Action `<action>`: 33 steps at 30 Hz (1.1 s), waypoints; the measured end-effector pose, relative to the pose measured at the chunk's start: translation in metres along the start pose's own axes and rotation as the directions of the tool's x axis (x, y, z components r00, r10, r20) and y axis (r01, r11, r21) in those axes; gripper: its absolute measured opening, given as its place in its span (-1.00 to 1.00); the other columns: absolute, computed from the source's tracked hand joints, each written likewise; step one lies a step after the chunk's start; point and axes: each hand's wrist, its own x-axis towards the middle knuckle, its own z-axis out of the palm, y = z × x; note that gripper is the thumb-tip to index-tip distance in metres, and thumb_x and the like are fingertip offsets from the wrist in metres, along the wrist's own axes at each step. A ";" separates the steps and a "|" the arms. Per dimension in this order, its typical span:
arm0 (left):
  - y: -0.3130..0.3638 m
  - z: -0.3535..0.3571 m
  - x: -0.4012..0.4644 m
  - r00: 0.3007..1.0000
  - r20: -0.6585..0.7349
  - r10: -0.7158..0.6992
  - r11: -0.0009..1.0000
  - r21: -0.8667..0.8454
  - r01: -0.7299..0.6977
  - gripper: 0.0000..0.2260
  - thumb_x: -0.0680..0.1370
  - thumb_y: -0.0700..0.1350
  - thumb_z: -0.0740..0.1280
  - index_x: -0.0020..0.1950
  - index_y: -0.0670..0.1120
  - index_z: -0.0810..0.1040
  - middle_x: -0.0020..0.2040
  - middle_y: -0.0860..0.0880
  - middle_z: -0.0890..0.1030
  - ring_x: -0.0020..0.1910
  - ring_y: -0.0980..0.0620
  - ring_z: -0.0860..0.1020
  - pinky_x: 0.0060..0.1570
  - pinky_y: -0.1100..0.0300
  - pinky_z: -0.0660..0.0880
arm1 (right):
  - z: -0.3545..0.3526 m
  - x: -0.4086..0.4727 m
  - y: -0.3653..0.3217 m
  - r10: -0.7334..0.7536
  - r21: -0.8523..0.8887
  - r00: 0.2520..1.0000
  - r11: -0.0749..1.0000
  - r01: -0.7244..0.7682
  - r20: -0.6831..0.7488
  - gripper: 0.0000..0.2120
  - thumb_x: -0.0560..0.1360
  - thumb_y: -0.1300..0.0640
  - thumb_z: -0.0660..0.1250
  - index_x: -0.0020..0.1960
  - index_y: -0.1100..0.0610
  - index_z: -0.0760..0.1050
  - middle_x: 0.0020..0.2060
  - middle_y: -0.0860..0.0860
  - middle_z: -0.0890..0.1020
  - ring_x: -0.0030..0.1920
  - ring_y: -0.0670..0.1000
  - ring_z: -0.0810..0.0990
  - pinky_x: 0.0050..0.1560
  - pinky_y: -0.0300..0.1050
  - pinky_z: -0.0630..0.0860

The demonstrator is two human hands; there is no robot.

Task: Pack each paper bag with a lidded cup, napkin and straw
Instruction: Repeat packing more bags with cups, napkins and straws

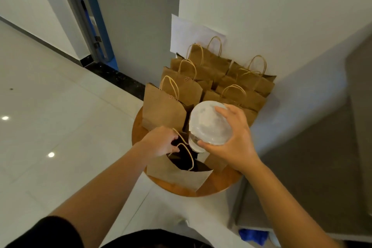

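The head camera looked down on a round wooden table set against a white wall. At the table's near edge stood an open brown paper bag, its dark inside showing. The person's left hand gripped the bag's left rim, fingers curled over the edge beside a rope handle. The right hand held a clear plastic cup with a domed lid, tilted, just above the bag's mouth; thumb and fingers were spread wide and curved around the lid's rim. Toward the far edge, against the wall, several more brown bags with handles stood packed close together. A white sheet of paper leaned on the wall behind them. A blue cloth lay on the floor below the right forearm.
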 end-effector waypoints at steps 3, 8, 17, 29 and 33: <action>-0.009 0.006 0.010 0.992 -0.019 0.123 0.980 0.157 -0.119 -0.33 0.31 0.34 0.40 0.28 0.00 0.44 0.16 0.03 0.56 0.18 -0.01 0.50 0.22 0.07 0.41 | 0.017 -0.003 0.008 0.049 0.010 0.998 0.999 -0.049 0.029 -0.18 0.19 -0.33 0.41 0.35 -0.14 0.19 0.31 -0.06 0.28 0.24 -0.22 0.24 0.05 -0.66 0.25; -0.018 0.012 0.014 0.994 0.083 0.076 0.902 0.419 -0.104 0.16 0.24 0.52 0.26 0.55 -0.07 -0.24 0.56 -0.13 -0.15 0.52 -0.18 -0.19 0.43 -0.16 -0.25 | 0.045 -0.012 0.004 0.060 0.052 0.998 0.997 -0.059 -0.017 -0.21 0.23 -0.30 0.42 0.36 -0.05 0.26 0.32 0.00 0.32 0.28 -0.36 0.20 0.17 -0.60 0.23; -0.020 0.005 0.029 0.993 0.063 0.097 0.899 0.422 -0.115 0.19 0.26 0.49 0.30 0.50 -0.08 -0.38 0.54 -0.22 -0.23 0.51 -0.24 -0.22 0.42 -0.23 -0.20 | 0.058 -0.052 -0.017 0.223 0.058 0.929 0.975 -0.215 -0.296 -0.21 0.20 -0.48 0.33 0.33 -0.19 0.27 0.27 -0.17 0.36 0.28 -0.34 0.29 0.16 -0.53 0.31; -0.043 0.019 0.011 0.978 0.185 0.096 0.881 0.442 -0.170 0.25 0.21 0.51 0.31 0.52 -0.13 -0.33 0.53 -0.18 -0.29 0.49 -0.20 -0.31 0.40 -0.18 -0.30 | 0.083 -0.005 0.003 0.322 0.135 0.927 0.927 -0.350 0.193 -0.30 0.25 -0.09 0.55 0.23 -0.23 0.22 0.26 -0.18 0.28 0.25 -0.27 0.28 0.15 -0.55 0.30; -0.049 0.019 0.007 0.980 0.173 0.099 0.878 0.449 -0.168 0.29 0.17 0.54 0.30 0.51 -0.15 -0.35 0.53 -0.17 -0.30 0.49 -0.19 -0.32 0.40 -0.13 -0.31 | 0.091 0.001 0.011 0.401 0.153 0.860 0.873 -0.463 0.315 -0.33 0.31 -0.04 0.53 0.29 -0.15 0.24 0.26 -0.16 0.28 0.26 -0.15 0.30 0.11 -0.47 0.33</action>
